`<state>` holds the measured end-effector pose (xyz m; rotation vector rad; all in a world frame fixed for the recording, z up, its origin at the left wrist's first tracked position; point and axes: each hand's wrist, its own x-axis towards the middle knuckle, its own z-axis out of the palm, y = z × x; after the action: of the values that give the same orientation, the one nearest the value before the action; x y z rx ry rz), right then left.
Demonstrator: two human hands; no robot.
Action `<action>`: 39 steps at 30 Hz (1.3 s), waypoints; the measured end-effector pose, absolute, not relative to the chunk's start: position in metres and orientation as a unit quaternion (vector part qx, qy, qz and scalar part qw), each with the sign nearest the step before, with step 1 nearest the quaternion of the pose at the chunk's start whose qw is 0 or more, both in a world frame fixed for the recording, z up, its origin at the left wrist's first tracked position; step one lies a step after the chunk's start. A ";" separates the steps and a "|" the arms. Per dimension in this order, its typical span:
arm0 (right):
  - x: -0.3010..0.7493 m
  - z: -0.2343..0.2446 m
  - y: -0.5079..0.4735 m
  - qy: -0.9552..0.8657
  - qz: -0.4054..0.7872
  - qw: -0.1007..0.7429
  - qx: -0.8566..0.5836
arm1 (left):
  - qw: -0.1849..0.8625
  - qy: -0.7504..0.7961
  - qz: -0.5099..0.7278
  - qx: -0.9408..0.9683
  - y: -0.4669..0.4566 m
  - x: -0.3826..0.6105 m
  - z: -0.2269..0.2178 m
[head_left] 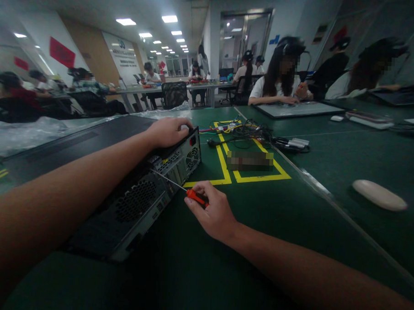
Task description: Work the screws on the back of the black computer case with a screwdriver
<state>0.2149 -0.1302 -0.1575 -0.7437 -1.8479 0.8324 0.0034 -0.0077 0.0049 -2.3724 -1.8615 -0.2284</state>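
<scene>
A black desktop computer case [136, 202] lies on its side on the green table, its rear panel with vents and ports facing me. My left hand [170, 131] rests on the upper side, fingers curled over the edge near the round fan grille [192, 158]. In my right hand [213, 210] is a screwdriver [195, 196] with an orange and black handle, gripped between thumb and fingers. Its long thin shaft slants up to the left, and the tip meets the rear panel close to the expansion slots. Whether a screw sits under the tip is too small to tell.
Tangled cables [256, 132] lie behind the case near yellow tape markings [261, 179]. A blurred dark block [250, 161] sits within the tape. To the right is a pale oval object [380, 194]. A person [279, 80] works on a flat panel [298, 109] across the table.
</scene>
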 end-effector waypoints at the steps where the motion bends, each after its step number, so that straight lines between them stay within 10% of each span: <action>1: 0.215 -0.158 -0.130 -0.754 0.340 0.472 -0.305 | 0.061 -0.615 -0.074 -0.782 -0.008 0.004 0.005; 39: 0.217 -0.159 -0.129 -0.772 0.296 0.487 -0.282 | 0.059 -0.610 -0.076 -0.786 -0.005 0.002 0.003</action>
<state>0.2171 -0.1293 -0.1589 -0.6865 -1.8765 0.7211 0.0018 -0.0047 0.0033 -2.3828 -1.8486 -0.2290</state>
